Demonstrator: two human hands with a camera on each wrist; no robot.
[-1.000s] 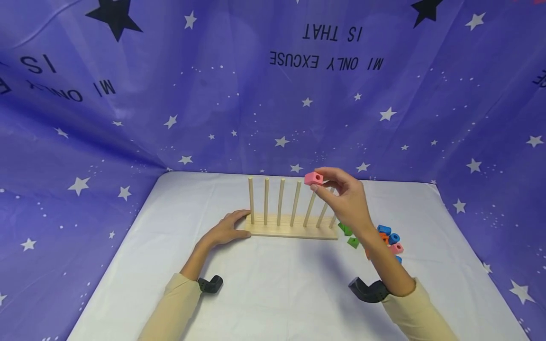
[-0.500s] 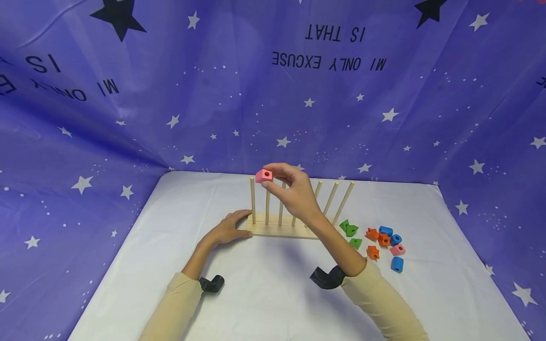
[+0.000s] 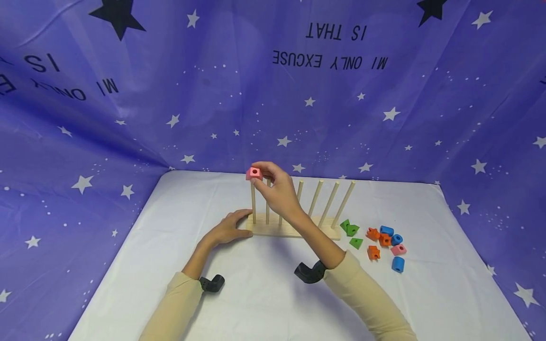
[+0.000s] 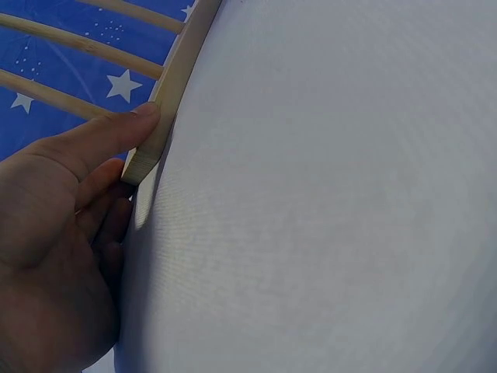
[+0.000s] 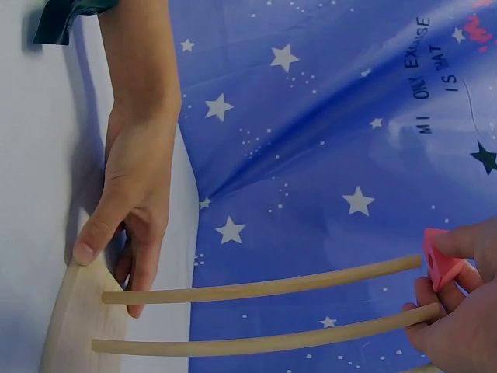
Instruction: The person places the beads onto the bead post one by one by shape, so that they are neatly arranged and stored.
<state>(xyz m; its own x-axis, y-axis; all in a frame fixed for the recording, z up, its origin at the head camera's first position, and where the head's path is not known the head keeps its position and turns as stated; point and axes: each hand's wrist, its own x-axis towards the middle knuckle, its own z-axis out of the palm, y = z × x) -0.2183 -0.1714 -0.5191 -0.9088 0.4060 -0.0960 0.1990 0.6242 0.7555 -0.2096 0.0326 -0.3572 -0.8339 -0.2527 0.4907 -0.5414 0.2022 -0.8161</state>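
Note:
My right hand (image 3: 279, 192) pinches a pink bead (image 3: 254, 173) with a hole through it between thumb and fingers. In the head view the bead sits right at the top of the leftmost peg (image 3: 253, 203) of a wooden peg stand (image 3: 273, 230). From the right wrist view, the pink bead (image 5: 439, 260) is at that peg's tip, its hole facing the peg. My left hand (image 3: 226, 230) grips the left end of the stand's base. In the left wrist view its thumb lies along the front edge of the base (image 4: 165, 116), with the other fingers around the end.
Right of the stand lie green beads (image 3: 356, 243), orange star-shaped beads (image 3: 373, 253), blue cylinder beads (image 3: 398, 264) and another pink bead (image 3: 398, 249). Several bare pegs (image 3: 327, 203) rise from the base. A purple star-printed curtain (image 3: 239, 94) hangs behind the white table (image 3: 264, 293).
My right hand has carried the pink bead leftward over the stand, from the right-hand pegs to the leftmost peg's top. The left hand has stayed at the base's end.

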